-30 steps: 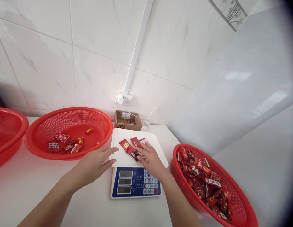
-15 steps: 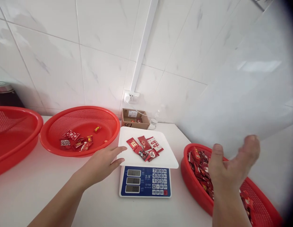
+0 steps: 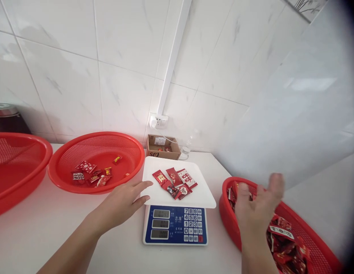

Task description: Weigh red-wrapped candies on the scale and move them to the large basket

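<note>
Several red candy packets (image 3: 174, 183) lie on the white pan (image 3: 204, 196) of a blue digital scale (image 3: 176, 225). My left hand (image 3: 127, 198) is at the pan's left edge, fingers apart and holding nothing; whether the fingertips touch the pan I cannot tell. My right hand (image 3: 255, 209), somewhat blurred, hovers over the right red basket (image 3: 322, 232), its fingers spread with nothing in them. Many red wrapped candies (image 3: 288, 247) fill that basket, partly hidden by the hand and wrist.
A red basket (image 3: 99, 135) with a few candies stands left of the scale, and another red basket (image 3: 19, 190) is at the far left. Behind the scale are a small cardboard box (image 3: 164, 152) and a clear bottle (image 3: 188, 144), near a wall socket (image 3: 160, 121).
My right hand has shifted left over the right basket, uncovering more candies there. My left hand stays by the pan, and the packets on it keep their places. The view has tilted slightly.
</note>
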Demonstrator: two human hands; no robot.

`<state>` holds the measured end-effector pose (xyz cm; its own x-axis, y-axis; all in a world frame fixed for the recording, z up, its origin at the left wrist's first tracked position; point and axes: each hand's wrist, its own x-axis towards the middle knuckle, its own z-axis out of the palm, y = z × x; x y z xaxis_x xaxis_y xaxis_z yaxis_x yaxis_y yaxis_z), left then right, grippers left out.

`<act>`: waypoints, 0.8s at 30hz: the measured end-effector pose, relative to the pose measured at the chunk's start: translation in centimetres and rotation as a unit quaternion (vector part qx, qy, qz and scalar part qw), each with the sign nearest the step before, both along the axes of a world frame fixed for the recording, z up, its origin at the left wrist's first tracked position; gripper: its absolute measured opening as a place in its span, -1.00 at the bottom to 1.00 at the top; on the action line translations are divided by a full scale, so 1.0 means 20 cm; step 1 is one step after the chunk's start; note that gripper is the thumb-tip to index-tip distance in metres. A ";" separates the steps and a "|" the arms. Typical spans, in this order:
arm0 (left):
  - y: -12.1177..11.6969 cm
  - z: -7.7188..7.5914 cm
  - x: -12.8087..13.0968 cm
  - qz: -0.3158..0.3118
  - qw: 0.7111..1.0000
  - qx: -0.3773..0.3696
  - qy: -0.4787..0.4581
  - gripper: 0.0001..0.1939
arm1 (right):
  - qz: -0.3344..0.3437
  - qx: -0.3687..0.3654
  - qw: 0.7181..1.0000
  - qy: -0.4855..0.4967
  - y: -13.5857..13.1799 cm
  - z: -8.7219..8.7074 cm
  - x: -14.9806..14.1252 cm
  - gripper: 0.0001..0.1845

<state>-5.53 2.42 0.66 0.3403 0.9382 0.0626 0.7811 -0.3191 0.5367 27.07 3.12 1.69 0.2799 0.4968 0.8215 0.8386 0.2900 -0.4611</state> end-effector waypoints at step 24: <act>0.01 0.01 -0.01 0.003 1.000 -0.022 -0.008 -0.54 | 0.147 -0.092 0.982 -0.070 0.10 0.02 -0.38 -0.51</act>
